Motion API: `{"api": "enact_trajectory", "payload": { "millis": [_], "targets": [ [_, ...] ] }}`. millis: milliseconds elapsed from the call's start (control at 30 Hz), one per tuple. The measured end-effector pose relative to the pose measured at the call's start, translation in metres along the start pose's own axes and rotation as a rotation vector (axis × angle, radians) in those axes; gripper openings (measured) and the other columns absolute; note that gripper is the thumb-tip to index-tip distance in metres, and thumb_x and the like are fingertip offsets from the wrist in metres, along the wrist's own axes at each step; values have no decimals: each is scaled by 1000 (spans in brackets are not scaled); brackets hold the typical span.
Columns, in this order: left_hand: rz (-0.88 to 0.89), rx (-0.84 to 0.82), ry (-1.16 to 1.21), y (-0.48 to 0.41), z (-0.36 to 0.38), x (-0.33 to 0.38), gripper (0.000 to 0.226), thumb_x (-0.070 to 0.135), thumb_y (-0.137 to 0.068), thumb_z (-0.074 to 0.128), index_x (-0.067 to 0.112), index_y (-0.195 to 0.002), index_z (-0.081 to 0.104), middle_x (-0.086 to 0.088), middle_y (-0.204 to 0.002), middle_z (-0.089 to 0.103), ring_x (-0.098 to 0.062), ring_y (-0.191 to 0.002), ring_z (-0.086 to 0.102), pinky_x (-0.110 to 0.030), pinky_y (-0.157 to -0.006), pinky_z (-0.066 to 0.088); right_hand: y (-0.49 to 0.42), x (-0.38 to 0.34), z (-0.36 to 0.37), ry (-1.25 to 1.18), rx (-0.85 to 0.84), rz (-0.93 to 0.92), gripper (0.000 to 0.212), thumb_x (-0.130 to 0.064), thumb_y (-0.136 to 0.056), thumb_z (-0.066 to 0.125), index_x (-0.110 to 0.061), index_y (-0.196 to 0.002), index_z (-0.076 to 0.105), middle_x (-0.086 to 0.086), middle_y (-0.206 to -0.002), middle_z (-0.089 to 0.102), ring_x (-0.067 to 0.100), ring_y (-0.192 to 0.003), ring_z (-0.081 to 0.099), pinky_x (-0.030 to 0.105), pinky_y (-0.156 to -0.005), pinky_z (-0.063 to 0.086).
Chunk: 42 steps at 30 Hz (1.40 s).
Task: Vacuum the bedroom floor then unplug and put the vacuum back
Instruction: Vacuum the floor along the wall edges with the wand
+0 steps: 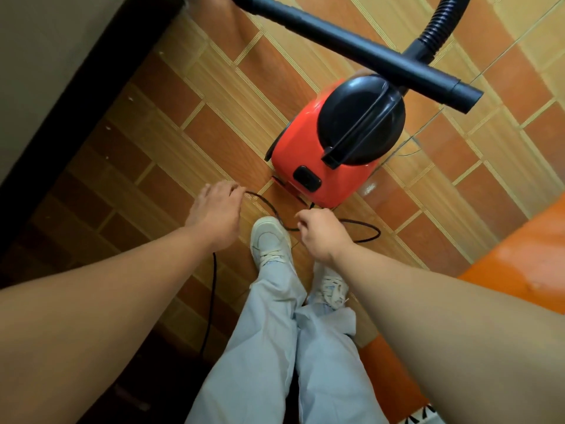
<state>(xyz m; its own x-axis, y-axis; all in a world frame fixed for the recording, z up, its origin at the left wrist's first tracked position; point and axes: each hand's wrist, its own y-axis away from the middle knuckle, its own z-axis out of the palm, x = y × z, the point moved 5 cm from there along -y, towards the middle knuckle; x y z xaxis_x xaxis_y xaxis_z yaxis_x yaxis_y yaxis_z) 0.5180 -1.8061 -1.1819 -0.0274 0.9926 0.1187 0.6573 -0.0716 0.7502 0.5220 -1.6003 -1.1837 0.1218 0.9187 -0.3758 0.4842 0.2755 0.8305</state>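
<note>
Nearby, just in front of the red vacuum (305,148) standing on the tiled floor (214,117), its black cord (212,286) is grasped by both hands: the left hand (217,209) farther from the vacuum, the right hand (321,231) clenched closer to it.

red canister vacuum (308,154) upright on tiled floor, black cord (275,214) looped beside it

Warm, moderate indoor light lies evenly on the tiled floor (214,117), fading into deep shadow at the near left. A pale sheen glints on the orange surface (519,258) at right. Wide-angle distortion stretches the forearms (91,316) toward the near edges; detail is slightly soft.
</note>
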Motion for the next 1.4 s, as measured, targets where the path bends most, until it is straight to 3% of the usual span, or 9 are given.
{"api": "enact_trajectory", "payload": {
  "millis": [67,133,300,500,700,833,933,1133,1400],
  "targets": [
    [27,-48,15,5,2,5,60,15,-101,44,20,-159,27,-2,-166,22,-21,-154,14,-42,-127,7,-2,-11,5,40,-6,-15,33,-19,-101,46,-12,-127,65,9,-131,62,33,-126,49,45,-103,45],
    [78,-66,47,8,1,14,63,15,-102,44,20,-160,22,1,-168,17,-18,-156,9,-39,-126,5,1,-13,-1,42,13,11,35,-24,-103,44,-13,-131,62,9,-135,57,32,-128,46,46,-104,44],
    [135,1,305,15,-24,46,56,15,-102,47,18,-156,34,1,-163,32,-16,-151,25,-33,-122,21,24,13,-39,-79,100,127,31,-27,-102,45,-11,-122,62,10,-123,59,33,-119,52,46,-98,47],
    [136,145,547,12,-78,93,52,22,-104,51,16,-154,38,-2,-159,39,-16,-148,33,-28,-119,23,56,31,-119,-289,341,282,26,-30,-100,54,-15,-120,61,3,-116,64,24,-104,59,38,-90,50],
    [175,214,612,3,-134,136,54,26,-103,52,12,-154,39,-6,-160,37,-19,-150,30,-31,-122,22,86,22,-204,-234,529,352,12,-26,-95,55,-20,-85,53,1,-88,58,24,-82,55,35,-65,41],
    [157,197,611,-5,-152,155,58,31,-103,51,15,-156,34,-4,-162,34,-18,-151,26,-35,-123,23,93,16,-252,-11,650,310,19,-34,-94,59,-20,-107,56,0,-108,54,25,-105,48,43,-90,46],
    [152,145,590,-13,-155,170,63,33,-103,52,18,-159,28,-3,-165,28,-19,-153,22,-38,-124,24,81,22,-268,94,626,266,36,-37,-95,59,-22,-128,55,2,-122,53,25,-117,45,44,-104,40],
    [82,92,466,-37,-146,190,75,32,-102,56,23,-162,13,-3,-169,14,-25,-155,14,-47,-123,26,42,44,-278,221,466,211,48,-41,-96,58,-23,-139,48,5,-130,54,29,-127,45,46,-110,32],
    [-80,94,554,-49,-131,196,83,12,-99,58,38,-160,8,9,-169,-7,-26,-156,-5,-58,-120,26,5,60,-270,208,262,132,56,-19,-100,54,-28,-150,32,7,-117,53,30,-105,55,49,-91,49]
  ]
}}
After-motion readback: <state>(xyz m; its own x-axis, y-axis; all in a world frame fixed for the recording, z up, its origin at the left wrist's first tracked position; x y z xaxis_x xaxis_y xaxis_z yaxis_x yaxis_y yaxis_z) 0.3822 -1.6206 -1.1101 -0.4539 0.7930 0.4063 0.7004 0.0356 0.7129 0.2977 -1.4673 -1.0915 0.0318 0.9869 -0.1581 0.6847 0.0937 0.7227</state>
